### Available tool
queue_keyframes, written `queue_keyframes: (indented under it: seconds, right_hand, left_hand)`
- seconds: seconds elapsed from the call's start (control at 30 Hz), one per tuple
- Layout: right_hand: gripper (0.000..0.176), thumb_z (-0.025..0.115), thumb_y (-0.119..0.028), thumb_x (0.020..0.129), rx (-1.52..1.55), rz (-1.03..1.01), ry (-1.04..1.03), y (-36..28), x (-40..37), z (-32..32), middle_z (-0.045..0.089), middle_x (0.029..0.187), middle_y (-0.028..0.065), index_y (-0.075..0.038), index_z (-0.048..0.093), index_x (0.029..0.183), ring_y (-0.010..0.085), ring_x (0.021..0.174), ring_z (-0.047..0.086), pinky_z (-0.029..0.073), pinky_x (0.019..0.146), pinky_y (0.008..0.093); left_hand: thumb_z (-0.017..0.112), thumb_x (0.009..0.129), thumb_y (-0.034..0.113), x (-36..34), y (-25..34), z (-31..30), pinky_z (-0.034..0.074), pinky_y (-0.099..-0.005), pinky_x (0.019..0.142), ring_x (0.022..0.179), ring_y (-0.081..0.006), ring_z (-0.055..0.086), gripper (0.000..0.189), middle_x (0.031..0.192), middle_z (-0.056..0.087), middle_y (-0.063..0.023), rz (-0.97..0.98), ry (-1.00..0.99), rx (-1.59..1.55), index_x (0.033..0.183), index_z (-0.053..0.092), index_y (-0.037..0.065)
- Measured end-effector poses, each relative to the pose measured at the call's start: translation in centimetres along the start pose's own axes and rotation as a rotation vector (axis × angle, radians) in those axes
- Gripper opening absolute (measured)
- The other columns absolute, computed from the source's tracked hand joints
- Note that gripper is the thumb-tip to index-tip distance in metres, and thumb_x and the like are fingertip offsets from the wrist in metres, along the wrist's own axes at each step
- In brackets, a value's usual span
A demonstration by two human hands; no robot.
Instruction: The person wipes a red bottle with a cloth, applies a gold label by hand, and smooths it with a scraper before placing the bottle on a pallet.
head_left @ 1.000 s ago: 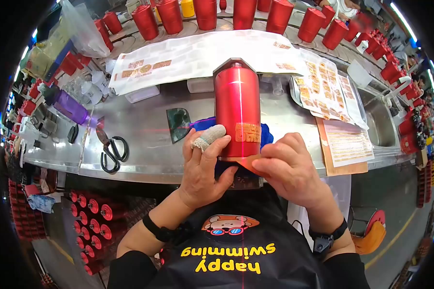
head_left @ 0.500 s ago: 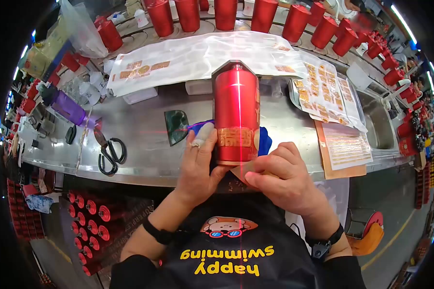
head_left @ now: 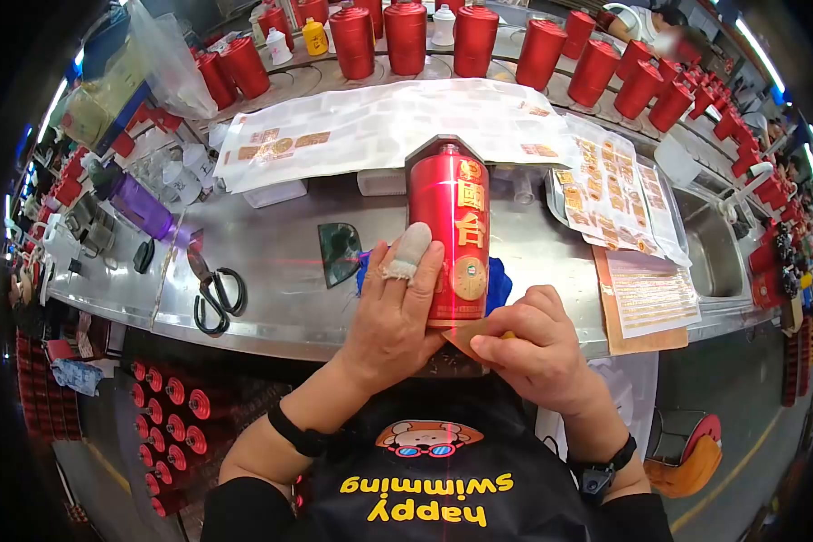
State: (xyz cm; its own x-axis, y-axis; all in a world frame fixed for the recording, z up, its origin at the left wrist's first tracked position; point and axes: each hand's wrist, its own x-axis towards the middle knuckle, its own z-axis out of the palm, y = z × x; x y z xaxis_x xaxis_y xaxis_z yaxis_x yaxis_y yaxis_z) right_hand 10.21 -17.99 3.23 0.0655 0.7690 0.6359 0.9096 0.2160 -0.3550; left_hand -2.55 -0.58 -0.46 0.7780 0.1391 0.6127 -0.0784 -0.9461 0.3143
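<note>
A glossy red bottle (head_left: pixel 443 203) with gold characters and a round gold emblem lies on the metal bench, its base toward me. My left hand (head_left: pixel 390 298) holds it from the left, fingers laid along its side; one finger wears a whitish finger cover (head_left: pixel 410 253). At the base edge, my right hand (head_left: pixel 535 348) pinches a thin tan flat scraper (head_left: pixel 464 335) whose edge is right at the bottle's rim. A blue cloth (head_left: pixel 499 282) shows beside and beneath the bottle. A dark angular block (head_left: pixel 443 143) sits behind its far end.
Black-handled scissors (head_left: pixel 215 294), a dark green flat piece (head_left: pixel 339 253) and a purple bottle (head_left: pixel 138 200) lie to the left. Gold-printed sticker sheets (head_left: pixel 610 185) are at right, near a sink (head_left: pixel 715 244). Behind a long white sheet (head_left: pixel 379 117), red bottles stand on a conveyor (head_left: pixel 312 72).
The red bottle has turned about its length, bringing large gold characters and the round emblem into view. My left fingers now lie further over it. Bottles on the conveyor have shifted.
</note>
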Motion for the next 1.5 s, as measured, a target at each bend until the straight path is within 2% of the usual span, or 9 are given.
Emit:
queue_keyframes:
  seconds: [0.27,0.37,0.5,0.63,0.8,1.27,1.37,1.47,1.5]
  right_hand:
    - [0.025,0.077,-0.005,0.067,-0.019,0.062,-0.087,1.4,-2.5,-0.1,0.061,0.085,0.0031,-0.009,0.067,0.090,0.0212,0.076,0.056,0.042,0.074,0.0353]
    - [0.027,0.078,-0.002,0.068,0.104,0.222,0.058,0.9,-2.3,-0.8,0.060,0.085,0.0047,-0.009,0.068,0.092,0.0235,0.077,0.056,0.042,0.073,0.0353]
    - [0.032,0.077,-0.001,0.069,-0.035,0.099,0.063,0.8,2.0,-1.8,0.061,0.088,0.0050,-0.009,0.068,0.099,0.0241,0.078,0.056,0.041,0.071,0.0357]
    - [0.021,0.069,-0.008,0.073,-0.198,-0.025,-0.024,0.9,4.1,-0.5,0.060,0.090,0.0013,-0.012,0.066,0.093,0.0210,0.083,0.058,0.041,0.076,0.0364]
    - [0.013,0.066,-0.013,0.072,-0.254,-0.005,-0.158,-0.7,4.1,0.0,0.053,0.083,0.0008,-0.013,0.058,0.082,0.0180,0.084,0.057,0.039,0.075,0.0366]
    - [0.020,0.069,-0.011,0.070,-0.343,-0.033,-0.123,-0.9,5.0,1.1,0.057,0.089,0.0032,-0.011,0.063,0.090,0.0200,0.081,0.057,0.039,0.076,0.0363]
    - [0.018,0.070,-0.009,0.074,-0.214,0.002,-0.146,-1.4,4.8,1.0,0.060,0.085,0.0048,-0.009,0.065,0.092,0.0230,0.082,0.059,0.043,0.078,0.0377]
    - [0.012,0.072,-0.009,0.083,0.093,0.388,-0.093,-1.0,3.7,-0.5,0.066,0.084,0.0049,-0.007,0.066,0.093,0.0183,0.082,0.063,0.049,0.076,0.0335]
    - [0.014,0.071,-0.013,0.090,0.334,0.652,-0.022,-1.1,3.6,-0.8,0.070,0.087,0.0056,-0.003,0.064,0.098,0.0120,0.083,0.065,0.051,0.074,0.0264]
  left_hand:
    - [0.075,0.081,0.039,-1.6,-1.3,1.1,0.019,-0.0591,0.115,0.133,-0.0447,0.041,0.091,0.143,0.041,-0.0281,-0.159,0.047,-0.136,0.147,0.031,-0.006]
    - [0.071,0.085,0.045,-2.0,-1.8,0.7,0.014,-0.0571,0.117,0.133,-0.0428,0.043,0.089,0.142,0.044,-0.0279,-0.147,-0.050,-0.079,0.147,0.031,-0.004]
    - [0.075,0.079,0.045,-0.6,-0.7,-0.6,0.015,-0.0622,0.114,0.129,-0.0433,0.046,0.091,0.137,0.048,-0.0273,-0.079,-0.042,0.058,0.145,0.036,-0.005]
    - [0.076,0.077,0.043,-0.6,-0.6,-0.5,0.015,-0.0622,0.114,0.127,-0.0426,0.047,0.091,0.138,0.048,-0.0276,-0.070,-0.034,0.071,0.144,0.038,-0.004]
    - [0.077,0.075,0.040,-0.6,-0.6,-0.5,0.016,-0.0620,0.114,0.127,-0.0425,0.047,0.090,0.139,0.047,-0.0276,-0.081,-0.039,0.051,0.144,0.039,-0.004]
    - [0.079,0.075,0.037,-1.5,-1.3,0.6,0.014,-0.0611,0.115,0.133,-0.0423,0.040,0.097,0.144,0.040,-0.0277,-0.134,-0.008,-0.112,0.149,0.030,-0.002]
    - [0.077,0.078,0.035,-1.3,-1.8,0.1,0.015,-0.0592,0.116,0.133,-0.0429,0.040,0.092,0.144,0.040,-0.0282,-0.095,-0.031,-0.201,0.148,0.031,-0.003]
    - [0.070,0.087,0.033,-1.5,-1.6,-1.0,0.021,-0.0532,0.116,0.131,-0.0428,0.040,0.082,0.143,0.040,-0.0296,-0.196,-0.096,-0.460,0.148,0.029,-0.005]
    - [0.067,0.089,0.034,-1.1,-1.5,-0.7,0.022,-0.0511,0.115,0.131,-0.0425,0.040,0.080,0.143,0.039,-0.0299,-0.287,-0.046,-0.592,0.148,0.028,-0.005]
